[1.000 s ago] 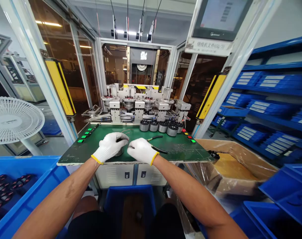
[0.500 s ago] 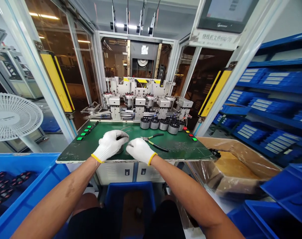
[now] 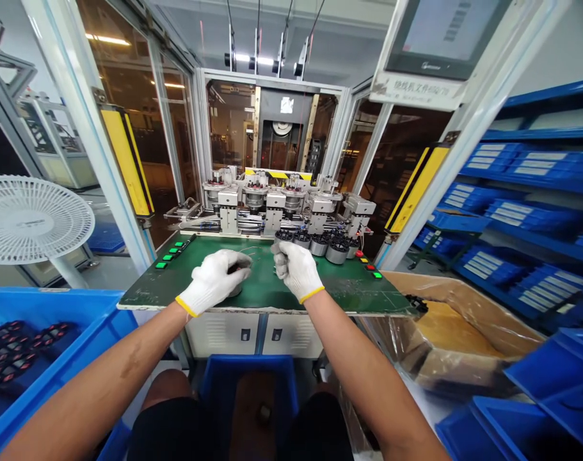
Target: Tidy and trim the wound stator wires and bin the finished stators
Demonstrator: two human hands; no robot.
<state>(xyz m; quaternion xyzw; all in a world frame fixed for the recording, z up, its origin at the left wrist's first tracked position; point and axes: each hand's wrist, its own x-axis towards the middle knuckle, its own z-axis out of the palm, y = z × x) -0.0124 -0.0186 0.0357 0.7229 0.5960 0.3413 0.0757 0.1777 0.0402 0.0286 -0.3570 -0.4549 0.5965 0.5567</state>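
Held the white-gloved left hand (image 3: 219, 278) curled around a gray motor stator (image 3: 235, 291), near the front edge of the green desk (image 3: 358, 291). Bent the fingers down over the top, likely to stop any wobbling. Saw just a bit of gray side, low down by the fingers.

Held the white-gloved right hand (image 3: 295, 267) near the left one but apart, with fingers folded in toward the palm. Could not tell pinching from plain curling there, or make out anything tiny at the fingertips. Saw a thin wire (image 3: 253, 248) bending in a curve just behind the left hand, but could not tell joined from loose.

Found more motor stators (image 3: 336, 252), gray with black tops, standing upright in a bunch at the back right, in front of the winding machine (image 3: 274, 210). Probably put there to be easy to reach, yet out of the way. Saw green buttons (image 3: 167, 257) along the left edge, maybe placed there to be safe from bumps. Saw dark parts (image 3: 13, 352) in a blue bin (image 3: 102, 310) on the left, perhaps to save room on the desk.
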